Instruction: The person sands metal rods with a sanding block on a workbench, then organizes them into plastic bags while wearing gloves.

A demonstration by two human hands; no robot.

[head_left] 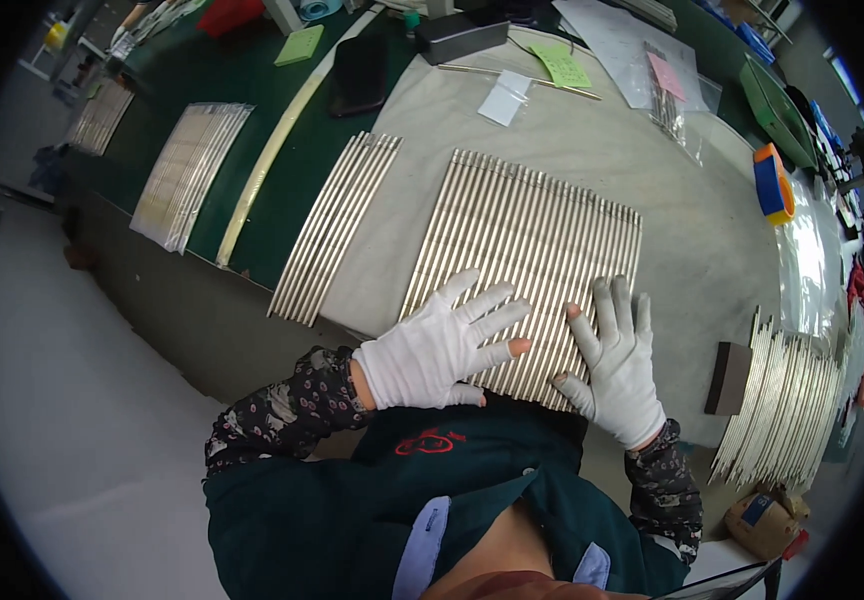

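A wide row of thin silvery metal rods (532,225) lies side by side on the pale table cover in front of me. My left hand (442,340), in a white glove with some fingertips bare, rests with spread fingers on the row's near left part. At the near right edge of the same row, my right hand (614,355), gloved alike, lies with its fingers stretched out over the rods. Neither hand grips anything. A narrower group of similar rods (337,230) lies to the left, apart from the main row.
Bagged rods (192,175) lie on the green mat at left, beside a yellow strip (272,150). More rods (782,410) are at right next to a dark block (727,378). An orange and blue tape roll (773,185), a phone (359,75) and a grey box (462,38) stand farther off.
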